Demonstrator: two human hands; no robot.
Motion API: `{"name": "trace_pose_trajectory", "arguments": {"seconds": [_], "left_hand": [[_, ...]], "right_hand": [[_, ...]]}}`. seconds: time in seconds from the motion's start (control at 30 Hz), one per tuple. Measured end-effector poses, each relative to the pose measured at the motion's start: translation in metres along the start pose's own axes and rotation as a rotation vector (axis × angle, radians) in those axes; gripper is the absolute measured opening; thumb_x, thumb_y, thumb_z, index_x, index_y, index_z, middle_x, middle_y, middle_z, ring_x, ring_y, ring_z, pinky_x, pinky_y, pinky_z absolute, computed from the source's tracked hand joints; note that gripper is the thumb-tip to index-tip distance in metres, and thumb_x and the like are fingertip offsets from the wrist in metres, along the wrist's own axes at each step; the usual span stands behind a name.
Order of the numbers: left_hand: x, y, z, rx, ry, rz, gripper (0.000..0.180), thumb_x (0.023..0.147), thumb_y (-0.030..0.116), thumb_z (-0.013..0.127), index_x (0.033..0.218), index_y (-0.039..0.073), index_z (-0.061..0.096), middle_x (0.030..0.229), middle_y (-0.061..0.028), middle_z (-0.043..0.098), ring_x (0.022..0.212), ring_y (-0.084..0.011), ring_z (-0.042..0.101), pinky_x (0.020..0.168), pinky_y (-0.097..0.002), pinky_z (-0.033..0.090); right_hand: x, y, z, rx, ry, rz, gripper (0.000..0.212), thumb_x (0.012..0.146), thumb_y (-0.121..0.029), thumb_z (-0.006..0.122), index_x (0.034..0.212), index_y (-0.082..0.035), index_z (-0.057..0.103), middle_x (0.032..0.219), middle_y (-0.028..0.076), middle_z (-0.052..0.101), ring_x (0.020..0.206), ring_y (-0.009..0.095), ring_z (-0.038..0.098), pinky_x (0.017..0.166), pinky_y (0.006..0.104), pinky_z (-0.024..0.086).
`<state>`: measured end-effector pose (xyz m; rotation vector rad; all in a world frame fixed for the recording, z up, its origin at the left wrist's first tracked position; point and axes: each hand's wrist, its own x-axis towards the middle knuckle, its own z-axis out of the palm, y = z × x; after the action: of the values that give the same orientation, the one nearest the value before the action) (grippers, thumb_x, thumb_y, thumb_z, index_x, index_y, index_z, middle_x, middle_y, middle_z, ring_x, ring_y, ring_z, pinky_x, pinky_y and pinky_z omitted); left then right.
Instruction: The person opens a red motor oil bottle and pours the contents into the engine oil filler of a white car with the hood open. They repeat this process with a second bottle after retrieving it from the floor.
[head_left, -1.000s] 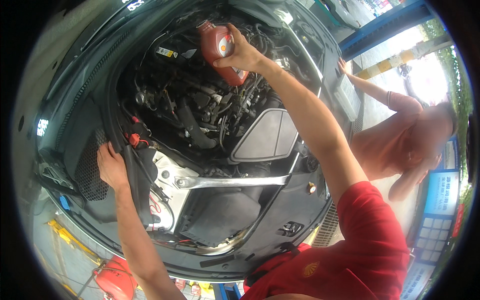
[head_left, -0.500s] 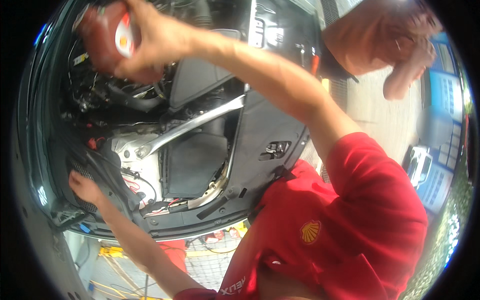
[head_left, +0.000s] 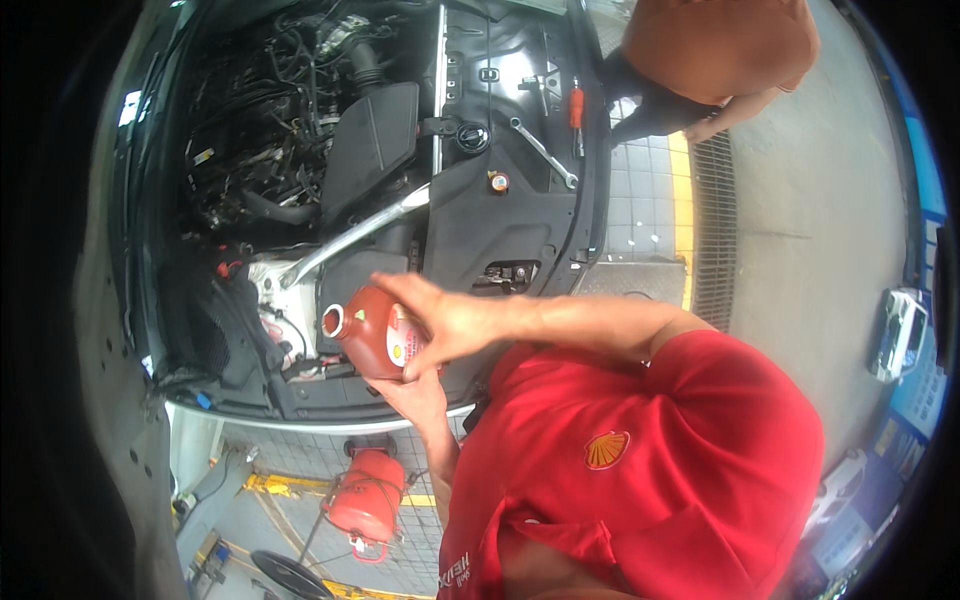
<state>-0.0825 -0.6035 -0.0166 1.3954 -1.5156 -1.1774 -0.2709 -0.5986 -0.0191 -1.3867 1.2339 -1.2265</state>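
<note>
A reddish-brown plastic bottle (head_left: 368,335) with a white-rimmed open neck is tilted over the near side of the engine bay, its neck toward the left. My right hand (head_left: 440,318) grips its upper side, with thumb and fingers spread around the body. From below, my left hand (head_left: 415,398) supports the bottle's base, its fingers partly hidden behind it. No cap sits on the neck. Under the bottle lie the engine bay's black covers (head_left: 375,140) and a silver strut bar (head_left: 360,235).
On the front trim lie a combination wrench (head_left: 543,153), an orange-handled tool (head_left: 577,108), a small orange-and-white round piece (head_left: 498,181) and a round black cap (head_left: 472,137). Another person (head_left: 715,50) stands at the upper right. A red tank (head_left: 366,495) stands on the floor below the car's edge.
My right hand has brought the bottle from over the far engine toward my body. My left hand has left the black trim at the windshield side and come under the bottle.
</note>
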Motion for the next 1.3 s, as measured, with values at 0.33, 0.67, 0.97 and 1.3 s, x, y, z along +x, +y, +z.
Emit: {"name": "trace_pose_trajectory", "arguments": {"seconds": [0.33,0.67,0.97,1.3], "left_hand": [[-0.102,0.024,-0.035,0.410,0.101,0.055,0.096,0.079,0.024,0.096,0.155,0.001,0.042,0.139,-0.0262,0.070,0.124,-0.0419,0.073,0.106,-0.0515,0.058],[-0.136,0.057,-0.040,0.600,0.158,0.196,0.087,0.081,0.020,0.093,0.154,0.004,0.049,0.140,-0.0234,0.070,0.126,-0.0451,0.071,0.105,-0.0532,0.057],[-0.143,0.076,-0.054,0.811,0.158,0.494,0.078,0.075,0.010,0.089,0.148,0.008,0.063,0.149,-0.0128,0.067,0.139,-0.0369,0.063,0.116,-0.0506,0.049],[-0.167,0.117,-0.085,0.862,-0.064,0.396,0.073,0.075,0.010,0.087,0.145,0.015,0.068,0.147,-0.0043,0.070,0.136,-0.0308,0.066,0.114,-0.0469,0.050]], "right_hand": [[-0.029,0.169,-0.130,-0.709,0.658,0.637,0.071,0.087,-0.030,0.092,0.129,0.001,0.045,0.126,0.025,0.055,0.114,0.047,0.070,0.093,0.0559,0.063],[-0.018,0.125,-0.146,-0.436,0.602,0.523,0.046,0.095,-0.023,0.081,0.128,0.004,0.065,0.118,0.021,0.072,0.101,0.036,0.077,0.092,0.0464,0.064],[-0.097,-0.100,-0.078,0.548,-0.265,0.160,0.050,0.102,-0.016,0.083,0.145,-0.001,0.064,0.118,0.004,0.075,0.109,0.013,0.069,0.098,0.0335,0.059],[-0.124,-0.139,-0.085,-0.239,-0.361,-0.412,0.038,0.098,-0.004,0.079,0.134,-0.005,0.068,0.138,0.013,0.068,0.123,0.028,0.071,0.098,0.0396,0.063]]}}
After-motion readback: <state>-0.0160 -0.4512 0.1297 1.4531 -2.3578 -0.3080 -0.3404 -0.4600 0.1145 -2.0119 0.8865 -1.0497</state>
